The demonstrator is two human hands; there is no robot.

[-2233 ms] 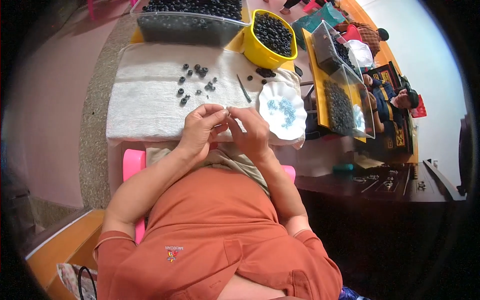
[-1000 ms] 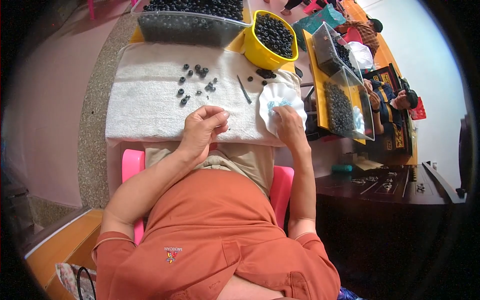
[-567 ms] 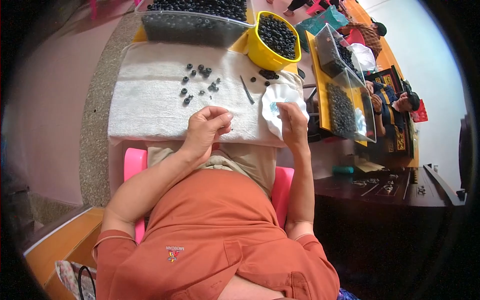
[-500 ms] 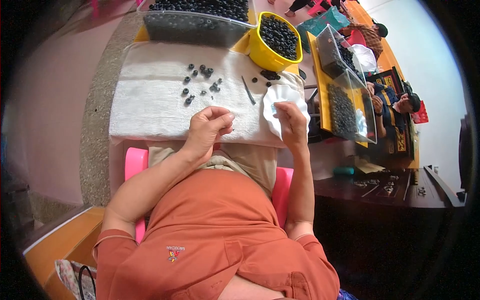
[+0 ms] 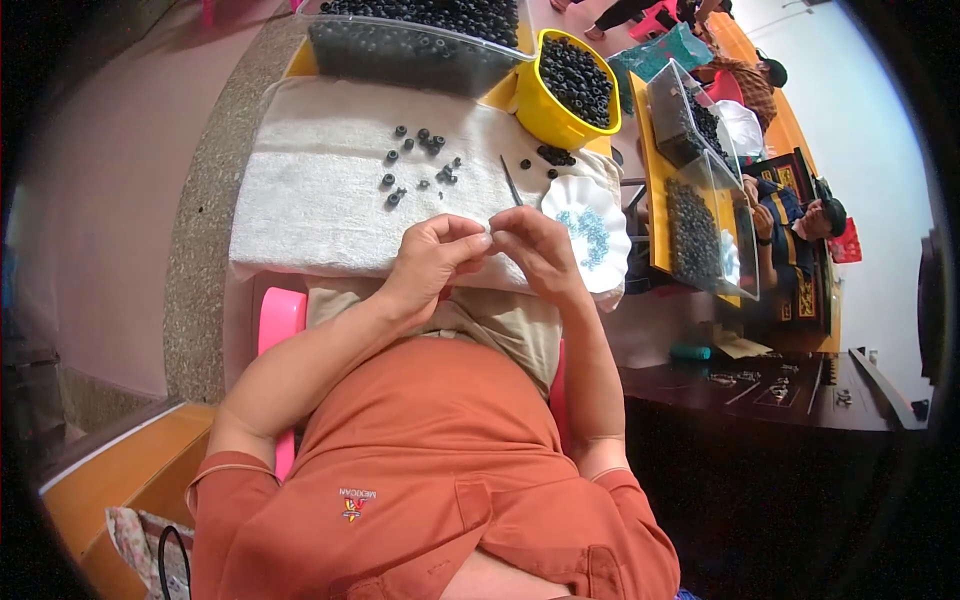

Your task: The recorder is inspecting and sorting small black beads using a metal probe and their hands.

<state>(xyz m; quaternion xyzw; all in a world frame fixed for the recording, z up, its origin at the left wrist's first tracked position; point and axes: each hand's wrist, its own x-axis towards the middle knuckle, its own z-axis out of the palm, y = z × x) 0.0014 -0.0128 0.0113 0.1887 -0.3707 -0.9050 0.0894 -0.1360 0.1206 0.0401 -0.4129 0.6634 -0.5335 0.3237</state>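
Note:
My left hand and my right hand meet fingertip to fingertip above the near edge of a white towel. Both pinch with thumb and fingers; whatever is between them is too small to make out. Close by my right hand lies a white scalloped plate bearing small light-blue pieces. A thin dark pointed tool rests on the towel beside the plate. Beyond my left hand, several small black ring-like parts are scattered over the cloth.
At the far edge stand a clear bin and a yellow tub, both full of black parts. More clear bins fill a yellow board on the right, where another person sits. A pink chair is under me.
My right hand has moved left from over the plate to meet my left hand, uncovering the blue pieces. My left hand stays pinched. The whole view has shifted slightly.

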